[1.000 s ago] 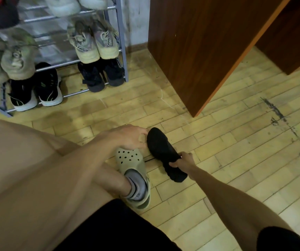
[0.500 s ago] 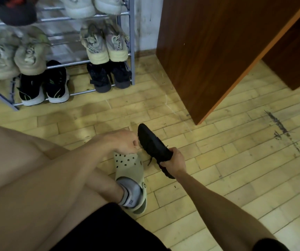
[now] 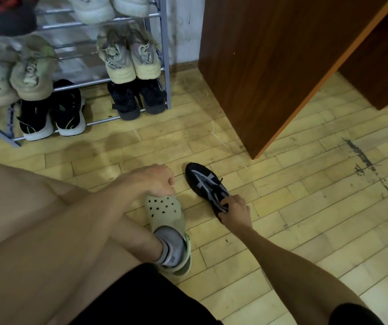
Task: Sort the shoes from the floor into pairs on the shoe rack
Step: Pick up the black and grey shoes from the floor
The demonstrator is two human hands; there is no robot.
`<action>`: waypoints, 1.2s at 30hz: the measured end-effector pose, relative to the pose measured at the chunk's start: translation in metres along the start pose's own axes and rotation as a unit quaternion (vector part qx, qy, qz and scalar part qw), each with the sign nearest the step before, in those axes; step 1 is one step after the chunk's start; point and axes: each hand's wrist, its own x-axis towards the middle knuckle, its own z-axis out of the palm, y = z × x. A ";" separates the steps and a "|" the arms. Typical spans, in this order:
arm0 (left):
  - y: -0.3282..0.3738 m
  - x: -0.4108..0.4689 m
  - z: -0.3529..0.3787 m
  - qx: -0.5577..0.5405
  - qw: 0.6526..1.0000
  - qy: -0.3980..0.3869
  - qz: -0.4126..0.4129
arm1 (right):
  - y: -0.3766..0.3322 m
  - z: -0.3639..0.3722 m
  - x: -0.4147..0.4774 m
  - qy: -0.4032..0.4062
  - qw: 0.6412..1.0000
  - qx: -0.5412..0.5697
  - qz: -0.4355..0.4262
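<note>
Grey metal tube shoe rack (image 3: 164, 55) at upper left, against the wall. Bottom tier, left to right: a pair of black trainers with white soles (image 3: 51, 113), then a pair of dark knit shoes (image 3: 136, 99). Tier above: two pairs of pale cream-and-grey trainers, the right-hand pair (image 3: 129, 59) heels outward. Higher tier holds more pale shoes, blurred.

Left hand (image 3: 152, 181) hangs curled into a loose fist just above the toe of a beige perforated foam clog (image 3: 164, 214), which is worn on the person's own foot over a grey sock. It grips nothing visible.

Right of the clog, on the yellow wood-strip floor (image 3: 305, 207): a single black mesh trainer with grey star-shaped overlay (image 3: 202, 181), toe pointing away. Right hand (image 3: 234, 211) is closed on its collar and laces at the heel end. Whether the sole touches the boards cannot be told. No mate in view on the floor.

Step in hand, by judgement: picking up this loose black trainer. Next move calls for carrying it leftward to the rack and setting it on a free stretch of rail, mate beside it once found.

Writing: heel tabs of the cream pair carry vertical lettering, only partly legible, roughly "ZAPRO". A mark on the sock is unreadable.

Brown wooden cabinet panel (image 3: 270, 66) stands at right.
</note>
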 end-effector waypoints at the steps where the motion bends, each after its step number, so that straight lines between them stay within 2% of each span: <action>1: 0.000 0.001 0.000 0.004 1.000 -0.002 0.001 | 0.002 -0.001 0.006 -0.001 0.999 0.005 0.047; 3: 0.000 0.004 0.001 0.007 1.000 -0.012 0.005 | 0.003 -0.005 0.021 -0.036 0.989 0.011 0.141; 5: 0.001 0.007 0.001 0.008 1.000 -0.017 0.005 | 0.005 -0.007 0.039 -0.084 0.980 0.012 0.181; 9: 0.001 0.014 -0.003 -0.001 1.000 -0.007 0.011 | 0.006 -0.012 0.064 -0.196 0.968 -0.060 0.146; 11: 0.002 0.017 -0.005 -0.008 1.000 -0.006 0.015 | 0.009 -0.015 0.073 -0.252 0.956 -0.021 0.152; 13: 0.002 0.017 -0.007 -0.001 1.000 -0.010 0.015 | 0.007 -0.020 0.076 -0.322 0.928 0.035 0.182; 16: 0.000 0.014 -0.007 0.015 1.000 -0.021 0.010 | -0.003 -0.030 0.077 -0.388 0.902 0.056 0.182; 19: 0.003 0.007 -0.007 0.012 1.000 -0.004 0.012 | -0.024 -0.050 0.074 -0.379 0.908 0.119 0.129; 22: 0.009 -0.006 -0.007 0.012 1.000 0.024 0.004 | -0.064 -0.077 0.070 -0.329 0.922 0.190 0.067; 25: 0.007 -0.026 -0.020 -0.082 0.993 0.084 -0.032 | -0.122 -0.116 0.063 -0.262 0.937 0.230 -0.014; 27: 0.000 -0.042 -0.039 -0.191 0.970 0.143 -0.051 | -0.166 -0.147 0.057 -0.234 0.937 0.245 -0.086; 29: -0.013 -0.063 -0.064 -0.288 0.933 0.209 -0.059 | -0.209 -0.177 0.047 -0.203 0.936 0.246 -0.151; 32: -0.045 -0.103 -0.103 -0.423 0.849 0.312 -0.061 | -0.275 -0.215 0.028 -0.166 0.922 0.271 -0.221; 35: -0.085 -0.156 -0.128 -0.568 0.742 0.355 -0.016 | -0.343 -0.239 -0.001 -0.178 0.896 0.280 -0.293; 36: -0.097 -0.175 -0.134 -0.590 0.717 0.373 0.002 | -0.365 -0.244 -0.012 -0.179 0.890 0.272 -0.319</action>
